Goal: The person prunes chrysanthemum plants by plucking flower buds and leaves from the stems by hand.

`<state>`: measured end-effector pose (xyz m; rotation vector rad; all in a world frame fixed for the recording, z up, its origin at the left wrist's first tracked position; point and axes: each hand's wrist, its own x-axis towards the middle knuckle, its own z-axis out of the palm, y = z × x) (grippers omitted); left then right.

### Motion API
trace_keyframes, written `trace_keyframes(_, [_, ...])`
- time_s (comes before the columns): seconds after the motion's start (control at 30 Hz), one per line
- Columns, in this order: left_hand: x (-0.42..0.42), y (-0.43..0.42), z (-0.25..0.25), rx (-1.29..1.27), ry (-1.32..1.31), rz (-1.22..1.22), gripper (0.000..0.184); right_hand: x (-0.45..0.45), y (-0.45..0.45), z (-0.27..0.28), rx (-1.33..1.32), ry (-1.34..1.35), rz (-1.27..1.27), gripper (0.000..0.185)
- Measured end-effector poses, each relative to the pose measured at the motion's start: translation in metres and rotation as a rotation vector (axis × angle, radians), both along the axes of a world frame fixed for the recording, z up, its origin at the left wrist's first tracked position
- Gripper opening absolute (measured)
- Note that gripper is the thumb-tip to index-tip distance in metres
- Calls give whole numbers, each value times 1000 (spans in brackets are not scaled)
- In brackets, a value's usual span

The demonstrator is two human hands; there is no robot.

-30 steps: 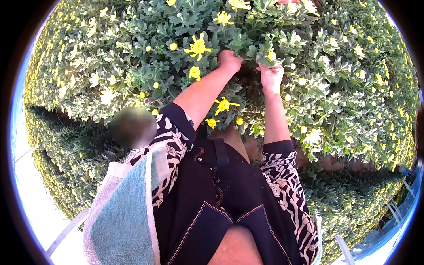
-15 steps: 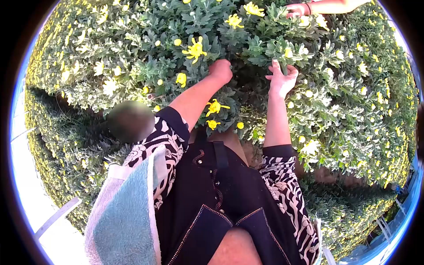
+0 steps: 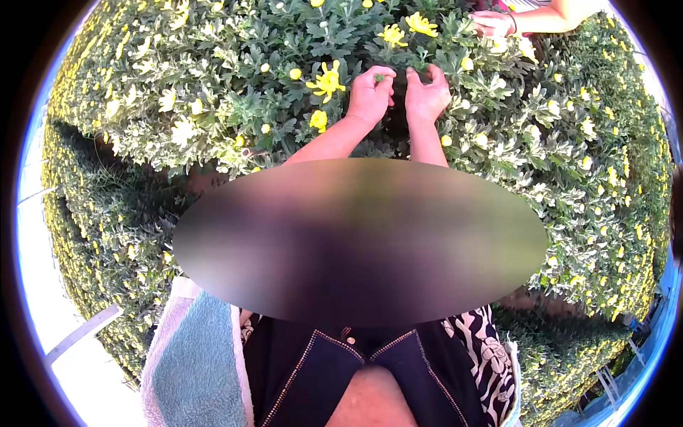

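Among leafy chrysanthemum plants (image 3: 270, 107) with yellow blooms, my left hand (image 3: 371, 96) is closed, thumb and fingers pinched near a bit of green leaf. An open yellow flower (image 3: 326, 81) is just left of it. Close by on the right, my right hand (image 3: 427, 96) has its fingers curled against green foliage; what lies between its fingertips is too small to make out. A dark gap in the plants shows between the two hands. Two yellow flowers (image 3: 421, 25) stand above them.
Another person's hand (image 3: 492, 23) with a dark wristband reaches into the plants at the upper right. Dense flowering rows spread to both sides. A blue and pink towel (image 3: 196, 356) hangs at the lower left. A blurred oval hides the middle.
My hands have come closer together and higher among the leaves; the right one moved left, its fingers now curled. The other person's hand and arm have entered at the upper right.
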<state>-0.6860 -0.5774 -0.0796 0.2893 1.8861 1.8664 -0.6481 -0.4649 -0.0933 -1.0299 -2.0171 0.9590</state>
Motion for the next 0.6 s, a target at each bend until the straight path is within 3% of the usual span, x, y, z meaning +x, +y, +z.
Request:
trace_keyframes(0.03, [0,-1,0,5,-1,9,13,0,0,1,-111,28,19,29])
trace_keyframes(0.17, [-1,2,5,-32,11,49,16,1,2,-22,-382,341,106,20])
trace_keyframes(0.2, [0,1,7,-41,78,16,18,6,0,-25,-381,318,140,15])
trace_keyframes(0.27, [1,0,-2,-51,138,-20,20,23,-9,-25,-680,357,246,8])
trace_keyframes(0.3, [-1,1,-13,-86,201,-71,20,29,-11,-36,-698,383,324,3])
trace_keyframes(0.33, [-3,0,-8,-121,266,-123,19,36,-15,-36,-799,343,344,2])
trace_keyframes(0.43, [2,-3,-3,-134,114,-127,13,42,-16,-36,-1009,383,325,13])
trace_keyframes(0.53, [12,-3,-2,-103,45,-95,13,45,-7,-40,-1165,283,-75,29])
trace_keyframes(0.6, [13,-8,-1,-97,-1,-70,13,48,2,-52,-992,121,-138,23])
